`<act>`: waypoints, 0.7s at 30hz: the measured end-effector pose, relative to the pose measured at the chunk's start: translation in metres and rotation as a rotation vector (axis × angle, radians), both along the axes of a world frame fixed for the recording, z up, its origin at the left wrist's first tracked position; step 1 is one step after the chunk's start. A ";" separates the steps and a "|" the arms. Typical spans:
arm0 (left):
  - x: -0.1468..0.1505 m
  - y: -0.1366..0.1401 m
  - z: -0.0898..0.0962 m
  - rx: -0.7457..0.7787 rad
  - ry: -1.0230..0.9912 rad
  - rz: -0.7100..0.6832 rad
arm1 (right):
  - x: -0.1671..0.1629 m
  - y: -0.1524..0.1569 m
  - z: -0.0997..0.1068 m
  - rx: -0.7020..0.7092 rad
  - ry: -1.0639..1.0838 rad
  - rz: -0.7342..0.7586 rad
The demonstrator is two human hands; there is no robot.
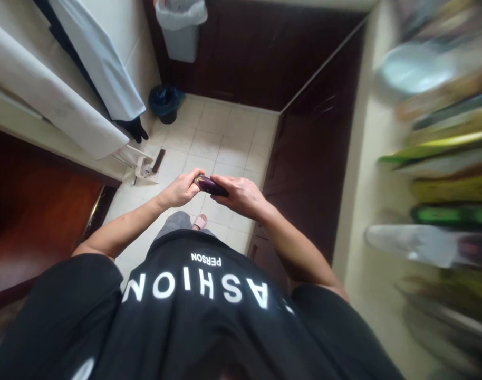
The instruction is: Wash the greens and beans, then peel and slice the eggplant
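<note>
A small dark purple eggplant (pixel 211 186) is held between both hands in front of my chest, above the tiled floor. My left hand (pixel 182 188) pinches its left end with the fingertips. Around the right part of the eggplant, my right hand (pixel 241 196) is wrapped from above, hiding that end. I am standing and wear a black shirt with white letters.
A cream counter (pixel 359 211) on the right carries blurred vegetables, a bowl (pixel 417 68) and packages. Dark wooden cabinets (pixel 304 174) stand below it and at the back. A white bin (pixel 181 29), a small dark bin (pixel 165 101) and a counter on the left border the tiled floor (pixel 221 140).
</note>
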State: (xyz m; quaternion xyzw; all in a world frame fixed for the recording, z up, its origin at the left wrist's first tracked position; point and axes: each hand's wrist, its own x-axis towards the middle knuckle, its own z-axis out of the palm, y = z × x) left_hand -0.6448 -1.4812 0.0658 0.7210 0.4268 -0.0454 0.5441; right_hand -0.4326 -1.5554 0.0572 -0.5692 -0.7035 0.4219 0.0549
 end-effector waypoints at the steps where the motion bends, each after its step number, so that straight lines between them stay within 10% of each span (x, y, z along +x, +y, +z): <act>1: 0.000 0.000 0.001 0.013 0.007 0.001 | -0.001 0.001 0.001 0.006 0.005 -0.005; 13: -0.009 0.013 0.023 0.134 -0.017 -0.027 | 0.005 0.021 0.003 0.016 0.416 -0.072; 21: -0.015 0.019 0.050 -0.106 -0.171 -0.010 | 0.019 0.030 0.011 -0.450 0.766 -0.073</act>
